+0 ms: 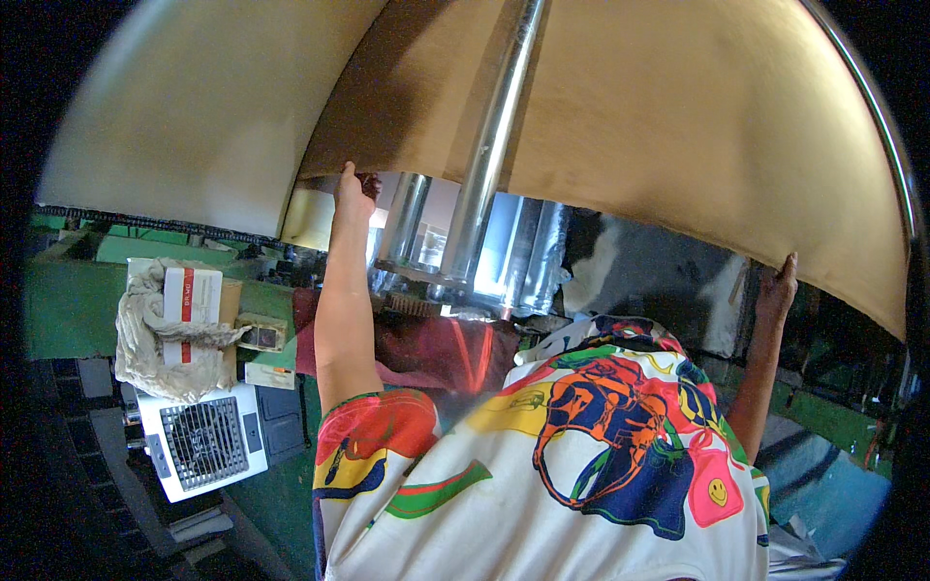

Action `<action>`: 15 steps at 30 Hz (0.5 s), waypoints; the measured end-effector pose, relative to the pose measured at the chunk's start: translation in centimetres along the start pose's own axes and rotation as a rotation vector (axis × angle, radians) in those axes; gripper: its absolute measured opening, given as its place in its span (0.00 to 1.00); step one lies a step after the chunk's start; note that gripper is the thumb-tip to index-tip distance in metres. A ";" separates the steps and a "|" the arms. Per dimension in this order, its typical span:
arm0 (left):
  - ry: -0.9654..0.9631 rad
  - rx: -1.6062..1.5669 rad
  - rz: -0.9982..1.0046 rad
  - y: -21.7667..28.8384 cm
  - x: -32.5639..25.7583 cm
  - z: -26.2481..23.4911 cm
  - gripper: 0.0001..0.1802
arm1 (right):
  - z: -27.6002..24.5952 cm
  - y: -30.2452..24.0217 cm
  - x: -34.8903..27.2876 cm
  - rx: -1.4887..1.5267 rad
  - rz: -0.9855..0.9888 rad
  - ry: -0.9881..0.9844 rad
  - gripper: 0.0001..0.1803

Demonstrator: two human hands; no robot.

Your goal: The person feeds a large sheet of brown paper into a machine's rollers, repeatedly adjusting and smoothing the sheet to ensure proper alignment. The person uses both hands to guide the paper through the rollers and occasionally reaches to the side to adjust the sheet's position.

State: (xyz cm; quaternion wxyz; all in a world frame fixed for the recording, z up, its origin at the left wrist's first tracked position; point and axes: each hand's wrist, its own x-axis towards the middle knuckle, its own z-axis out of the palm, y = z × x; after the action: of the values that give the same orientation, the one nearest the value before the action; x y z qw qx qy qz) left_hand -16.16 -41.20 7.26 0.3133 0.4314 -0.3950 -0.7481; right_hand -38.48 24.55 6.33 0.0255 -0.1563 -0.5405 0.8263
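the left hand (356, 189), between ten and eleven o'clock, has a narrow grip on the lower edge of a large tan sheet (659, 116); the right hand (778, 289), at three, is closed on the same edge. the sheet spreads from eleven round to three, behind a shiny metal bar (487, 155) at twelve.

at nine o'clock a white box with a red band (205, 295) lies on a crumpled whitish cloth (145, 339), part of which crosses its front; what is in the box cannot be seen. just beside it, toward three, is a small dull-yellow case (262, 335) with a dark face, its contents too small to make out. at eight stands a white grilled unit (205, 443), dark behind its slats. near the middle, toward seven, hangs a maroon cloth (412, 353).
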 end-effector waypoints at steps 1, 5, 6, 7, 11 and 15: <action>-0.028 0.040 -0.016 0.0 -0.1 0.7 0.15 | -0.5 0.2 0.3 -0.011 -0.010 -0.035 0.10; -0.115 0.152 -0.126 -0.1 -1.0 2.6 0.17 | -1.9 1.1 0.9 -0.069 -0.001 -0.138 0.10; -0.132 0.167 -0.167 -0.2 -1.1 2.7 0.17 | -1.9 1.1 0.8 -0.087 0.012 -0.153 0.10; -0.143 0.151 -0.155 -0.1 -0.9 2.3 0.17 | -2.0 1.5 0.9 -0.160 -0.060 -0.142 0.11; -0.100 0.077 -0.106 0.0 -0.7 2.0 0.16 | -0.8 1.9 0.7 -0.143 -0.040 -0.071 0.12; -0.028 0.042 -0.030 0.1 -0.8 1.8 0.16 | 0.9 2.2 -0.3 0.011 0.032 -0.056 0.13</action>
State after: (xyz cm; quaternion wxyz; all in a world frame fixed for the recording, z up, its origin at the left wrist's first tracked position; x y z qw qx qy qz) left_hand -17.40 -39.98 8.21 0.2874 0.4333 -0.4083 -0.7503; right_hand -38.16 22.78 4.80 -0.0022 -0.1417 -0.5338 0.8336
